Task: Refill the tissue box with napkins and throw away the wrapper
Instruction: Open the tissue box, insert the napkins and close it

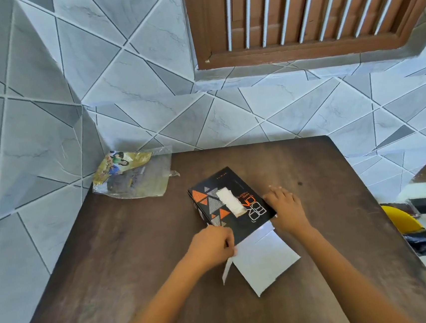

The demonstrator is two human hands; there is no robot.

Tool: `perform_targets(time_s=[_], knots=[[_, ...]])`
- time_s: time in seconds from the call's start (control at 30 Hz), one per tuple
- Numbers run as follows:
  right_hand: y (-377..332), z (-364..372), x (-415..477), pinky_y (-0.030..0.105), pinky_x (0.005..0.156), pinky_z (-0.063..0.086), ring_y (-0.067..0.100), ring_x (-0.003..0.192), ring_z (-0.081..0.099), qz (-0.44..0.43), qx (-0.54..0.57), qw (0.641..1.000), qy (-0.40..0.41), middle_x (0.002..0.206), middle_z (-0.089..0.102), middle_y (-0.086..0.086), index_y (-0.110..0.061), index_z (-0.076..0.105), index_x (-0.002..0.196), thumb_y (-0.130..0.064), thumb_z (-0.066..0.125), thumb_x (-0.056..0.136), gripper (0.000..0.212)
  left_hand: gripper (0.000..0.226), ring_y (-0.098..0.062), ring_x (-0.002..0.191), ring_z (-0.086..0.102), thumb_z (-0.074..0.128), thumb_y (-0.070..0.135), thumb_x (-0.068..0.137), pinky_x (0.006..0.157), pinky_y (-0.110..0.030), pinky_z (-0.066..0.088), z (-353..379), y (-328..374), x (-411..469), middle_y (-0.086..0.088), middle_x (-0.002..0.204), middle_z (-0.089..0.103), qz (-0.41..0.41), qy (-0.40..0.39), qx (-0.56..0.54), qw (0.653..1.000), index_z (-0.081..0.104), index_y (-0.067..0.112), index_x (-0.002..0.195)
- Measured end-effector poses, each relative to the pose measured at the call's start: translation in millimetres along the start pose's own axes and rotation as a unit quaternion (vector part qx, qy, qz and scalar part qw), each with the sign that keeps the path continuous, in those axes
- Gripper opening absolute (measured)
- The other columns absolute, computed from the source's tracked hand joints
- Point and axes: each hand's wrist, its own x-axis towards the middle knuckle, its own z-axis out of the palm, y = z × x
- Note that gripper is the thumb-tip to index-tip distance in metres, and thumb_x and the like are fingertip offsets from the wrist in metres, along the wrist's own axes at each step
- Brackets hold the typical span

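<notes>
Tissue box (flaps open) between hands; wrapper lies far-left.

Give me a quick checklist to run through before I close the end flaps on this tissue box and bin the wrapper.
1. Napkins loaded: white napkin shows through the top slot of the black and orange cardboard tissue box: ok.
2. Box steadied: right hand rests flat against its right side: ok.
3. End flaps closed: large white cardboard flap lies open on the dark wooden table: not ok.
4. Side flap in hand: left hand pinches it at the box's open end: ok.
5. Wrapper thrown away: crumpled clear plastic wrapper sits at the table's far left corner: not ok.
6. Bin within reach: cannot tell.
</notes>
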Motion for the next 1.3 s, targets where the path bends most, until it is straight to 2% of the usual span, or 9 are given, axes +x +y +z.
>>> perform_targets(time_s=[0.23, 0.33, 0.43, 0.6, 0.7, 0.83, 0.97, 1.1, 1.3], knots=[[6, 3, -21, 0.037, 0.098, 0.044, 0.026, 0.117, 0.054, 0.051, 0.072, 0.995, -0.042, 0.135, 0.054, 0.007, -0.016, 0.04, 0.134, -0.024, 0.053, 0.088, 0.048, 0.027, -0.02, 0.112, 0.055, 0.06, 0.024, 0.082, 0.091, -0.036, 0.046, -21, -29, 20, 0.002, 0.119, 0.063, -0.01, 0.146, -0.004, 0.989, 0.062, 0.027, 0.11], [-2, 13, -32, 0.038, 0.104, 0.04, 0.027, 0.129, 0.046, 0.107, 0.114, 0.987, -0.031, 0.147, 0.04, 0.007, -0.016, 0.029, 0.141, -0.031, 0.054, 0.09, 0.059, 0.073, -0.024, 0.141, 0.021, 0.071, 0.034, 0.074, 0.113, -0.049, 0.022, -30, -45, 40, -0.001, 0.154, 0.023, 0.028, 0.031, 0.066, 0.997, 0.036, 0.034, 0.138], [-13, 26, -42, 0.039, 0.108, 0.035, 0.029, 0.135, 0.037, 0.118, 0.192, 0.973, -0.048, 0.156, 0.019, 0.006, -0.018, 0.003, 0.146, -0.032, 0.057, 0.088, 0.081, 0.087, -0.023, 0.145, 0.005, 0.073, 0.047, 0.069, 0.115, -0.051, 0.012, -29, -55, 52, -0.001, 0.158, 0.006, 0.053, -0.016, 0.09, 0.994, 0.025, 0.039, 0.141], [-13, 29, -44, 0.043, 0.111, 0.028, 0.029, 0.142, 0.021, 0.123, 0.333, 0.933, -0.05, 0.158, -0.001, 0.001, -0.025, -0.017, 0.143, -0.048, 0.06, 0.081, 0.102, 0.087, -0.028, 0.136, 0.032, 0.06, 0.069, 0.067, 0.104, -0.044, 0.032, -25, -44, 53, -0.009, 0.153, 0.027, 0.049, 0.019, 0.225, 0.973, 0.03, 0.034, 0.14], [-7, 24, -38, 0.04, 0.113, 0.024, 0.023, 0.143, 0.02, 0.115, 0.419, 0.9, -0.044, 0.157, 0.013, -0.001, -0.028, -0.004, 0.146, -0.052, 0.058, 0.08, 0.094, 0.08, -0.03, 0.106, 0.058, 0.05, 0.074, 0.069, 0.083, -0.039, 0.044, -3, -10, 44, -0.014, 0.121, 0.057, -0.011, 0.094, 0.276, 0.956, 0.045, 0.017, 0.124], [-9, 20, -26, 0.03, 0.104, 0.033, 0.012, 0.129, 0.04, 0.085, 0.48, 0.872, -0.051, 0.14, 0.043, -0.007, -0.034, 0.024, 0.139, -0.042, 0.059, 0.084, 0.065, 0.066, -0.027, 0.098, 0.062, 0.046, 0.063, 0.082, 0.071, -0.033, 0.039, 27, 32, 41, -0.012, 0.106, 0.064, -0.06, 0.122, 0.275, 0.952, 0.055, 0.004, 0.111], [0, 16, -21, 0.036, 0.109, 0.029, 0.014, 0.135, 0.032, 0.066, 0.436, 0.892, -0.096, 0.143, 0.039, -0.009, -0.034, 0.019, 0.142, -0.047, 0.067, 0.075, 0.083, 0.054, -0.025, 0.105, 0.057, 0.051, 0.059, 0.082, 0.085, -0.036, 0.041, 13, 17, 38, -0.01, 0.114, 0.06, -0.035, 0.144, 0.226, 0.963, 0.059, 0.013, 0.11], [20, 8, -25, 0.037, 0.114, 0.019, 0.018, 0.144, 0.013, 0.029, 0.311, 0.933, -0.178, 0.156, 0.012, -0.008, -0.035, -0.006, 0.145, -0.044, 0.083, 0.058, 0.125, 0.077, -0.03, 0.143, 0.012, 0.064, 0.06, 0.071, 0.113, -0.052, 0.017, -13, -38, 31, -0.007, 0.157, 0.009, -0.054, 0.074, 0.085, 0.992, 0.033, 0.037, 0.138], [22, 1, -14, 0.035, 0.103, 0.036, 0.03, 0.128, 0.042, -0.067, 0.075, 0.988, -0.117, 0.151, 0.033, 0.007, -0.024, -0.014, 0.144, -0.023, 0.079, 0.067, 0.121, 0.099, -0.03, 0.139, 0.027, 0.077, 0.044, 0.065, 0.105, -0.043, 0.036, -16, -62, 33, -0.005, 0.158, -0.01, -0.053, 0.002, 0.023, 0.998, 0.016, 0.041, 0.143]])
